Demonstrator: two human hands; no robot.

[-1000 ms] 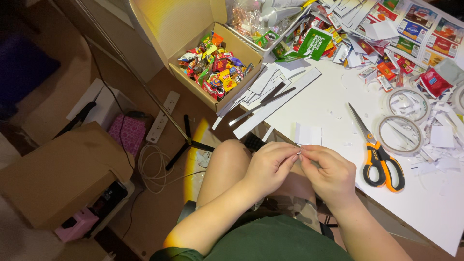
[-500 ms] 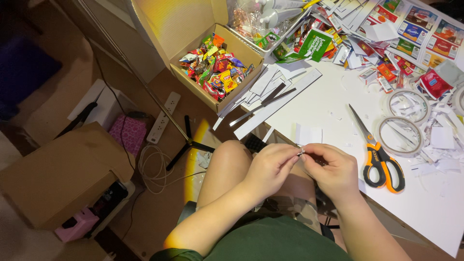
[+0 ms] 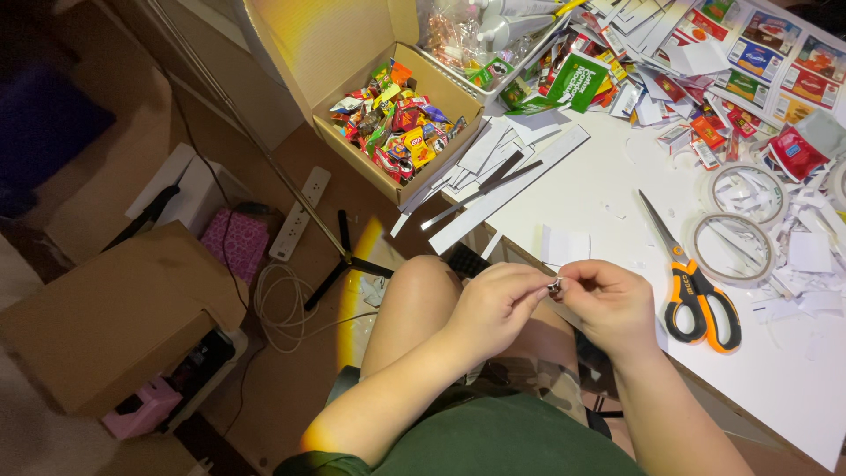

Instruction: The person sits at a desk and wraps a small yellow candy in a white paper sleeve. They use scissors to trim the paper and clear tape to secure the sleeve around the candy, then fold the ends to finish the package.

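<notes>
1. head view is looking down on you sitting at the edge of a white table (image 3: 608, 189), your bare knee (image 3: 419, 286) sticking out over a brown floor.
2. your left hand (image 3: 493, 304) and right hand (image 3: 608, 304) are meeting just off the table's edge, fingertips of both pinching one tiny dark-and-pale piece (image 3: 554, 285) between them; what it is stays too small to tell.
3. orange-handled scissors (image 3: 692, 282) are lying closed on the table just right of your right hand, two rings of clear tape (image 3: 731, 247) sitting beyond them.
4. a small white paper square (image 3: 566, 244) is resting near the edge above your hands, long white and grey strips (image 3: 507, 181) fanning out further back.
5. printed colour cut-outs (image 3: 705, 62) and white scraps are littering the far side of the table.
6. an open cardboard box of bright wrappers (image 3: 397, 123) is standing at the table's corner.
7. on the floor, a white power strip (image 3: 300, 211), a coiled white cable (image 3: 282, 304), a black tripod foot (image 3: 348, 260) and a closed cardboard box (image 3: 115, 322) are crowding the left.
</notes>
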